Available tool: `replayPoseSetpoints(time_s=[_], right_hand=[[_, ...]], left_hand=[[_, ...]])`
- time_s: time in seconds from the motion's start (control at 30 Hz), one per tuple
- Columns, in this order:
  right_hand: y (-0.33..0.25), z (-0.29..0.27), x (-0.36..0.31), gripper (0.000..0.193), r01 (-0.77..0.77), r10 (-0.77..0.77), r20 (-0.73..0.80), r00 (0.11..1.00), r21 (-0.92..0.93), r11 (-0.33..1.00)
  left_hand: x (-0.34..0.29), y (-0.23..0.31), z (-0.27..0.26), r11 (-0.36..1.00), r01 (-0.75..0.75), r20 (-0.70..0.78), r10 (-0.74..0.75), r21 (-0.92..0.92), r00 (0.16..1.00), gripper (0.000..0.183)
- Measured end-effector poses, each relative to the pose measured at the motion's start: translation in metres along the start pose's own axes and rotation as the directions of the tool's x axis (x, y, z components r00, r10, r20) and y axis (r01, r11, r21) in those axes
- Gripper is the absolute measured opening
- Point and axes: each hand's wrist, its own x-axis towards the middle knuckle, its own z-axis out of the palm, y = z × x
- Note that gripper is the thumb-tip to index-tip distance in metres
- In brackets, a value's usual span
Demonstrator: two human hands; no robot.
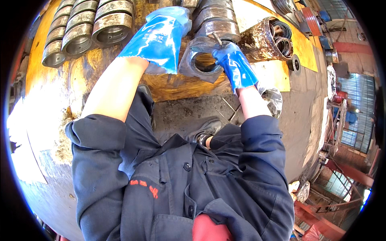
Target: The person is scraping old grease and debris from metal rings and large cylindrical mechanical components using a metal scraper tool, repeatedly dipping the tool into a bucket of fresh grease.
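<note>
Both my hands wear blue rubber gloves. My left hand (167, 30) reaches over the bench, left of a row of metal rings (218, 29); its fingers are turned away, so their grip is hidden. My right hand (235, 66) is closed at the right side of a thick metal ring (206, 74), which stands on edge at the near end of that row. Clear plastic film (186, 64) spreads around this ring. A thin rod (217, 38) sticks out at my right fingertips, seemingly in their grip.
Rows of worn metal cylinders (112, 28) lie at the back left of the oil-stained bench (161, 86). On the right, a greasy brown drum (257, 40) on its side holds several coiled rings. A small dark wheel (295, 63) and a plastic bag (274, 100) are nearby.
</note>
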Motion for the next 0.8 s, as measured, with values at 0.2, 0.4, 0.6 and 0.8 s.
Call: replayPoseSetpoints(time_s=[0.2, 0.4, 0.6, 0.8], right_hand=[[0.046, 0.069, 0.011, 0.020, 0.484, -0.457, 0.287, 0.842, -0.776, 0.404], [0.016, 0.050, -0.003, 0.029, 0.124, -0.117, 0.041, 0.992, -0.218, 0.968], [0.016, 0.089, -0.014, 0.039, 0.035, 0.053, 0.183, 0.982, -0.447, 0.894], [-0.012, 0.082, -0.015, 0.033, 0.089, -0.007, 0.163, 0.987, -0.502, 0.860]], left_hand=[[-0.004, -0.024, 0.020, 0.990, 0.138, -0.194, -0.138, -0.013, 0.971, 0.049], [-0.004, -0.029, 0.026, 0.990, 0.138, -0.176, -0.140, -0.024, 0.974, 0.049], [-0.008, -0.004, -0.003, 0.981, 0.186, -0.068, -0.189, -0.057, 0.980, 0.049], [-0.015, -0.021, -0.001, 0.977, 0.209, -0.076, -0.211, -0.034, 0.975, 0.049]])
